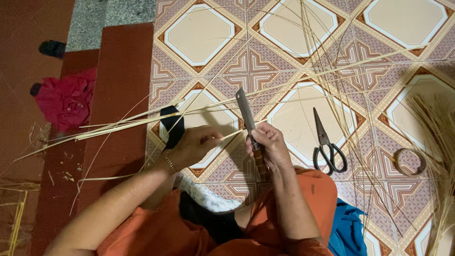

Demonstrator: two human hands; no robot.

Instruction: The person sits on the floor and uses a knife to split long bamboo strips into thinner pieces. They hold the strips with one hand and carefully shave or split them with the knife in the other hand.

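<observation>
Head view shows the patterned tile floor (199, 33) under me. Long bamboo strips (142, 118) cross it; my left hand (192, 147) pinches one strip, fingers closed on it. My right hand (268, 144) grips a knife (247, 114) upright, blade against the strip. Black scissors (327, 142) lie near, right.

I have just the one view, from the camera worn on the head, looking almost straight down over the lap onto the patterned tile floor (204, 33). It sits close: the left hand (192, 147) and right hand (268, 144) fill the lower middle of the frame, forearms entering from the bottom edge. The red step (118, 71) runs along the left. The camera seems tilted slightly forward, though I can't be sure.
</observation>
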